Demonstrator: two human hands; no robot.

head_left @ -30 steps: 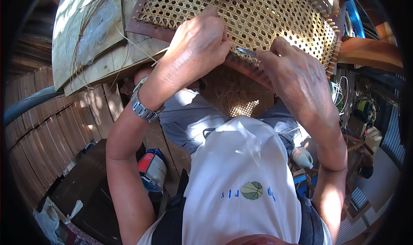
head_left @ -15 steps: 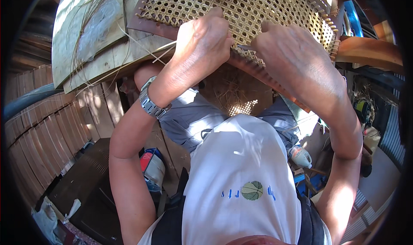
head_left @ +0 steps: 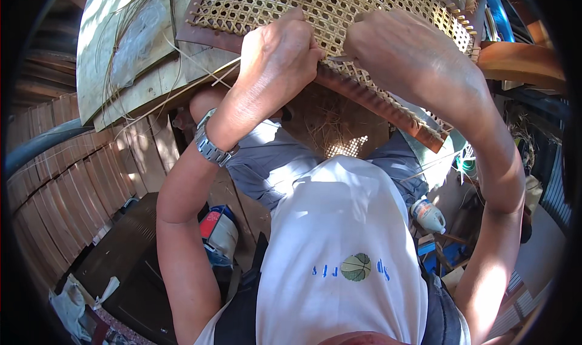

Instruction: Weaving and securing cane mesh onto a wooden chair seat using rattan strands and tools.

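Note:
A woven cane panel (head_left: 260, 9) in a reddish-brown wooden frame (head_left: 364, 95) lies before me, with open holes across its weave. My left hand (head_left: 282, 48) is closed at the frame's near edge, fingers pinched; whatever they grip is hidden. A pale cane strand (head_left: 225, 73) shows beside that wrist, which wears a metal watch (head_left: 209, 144). My right hand (head_left: 406, 60) is closed around a thin pointed metal tool (head_left: 341, 58), its tip directed at the edge close to my left fingers. The tool's handle is hidden within the fist.
Left of the panel, a plywood board (head_left: 97, 60) carries loose cane strands and a clear plastic bag (head_left: 140, 39). A curved wooden piece (head_left: 521, 65) sits at the right. Below are a white bottle (head_left: 428, 216), a red-and-white container (head_left: 219, 233) and a dark case (head_left: 121, 242).
My right hand has shifted slightly left and up along the panel, the tool with it. My right forearm and elbow have swung outward to the right. My left hand stays at the edge.

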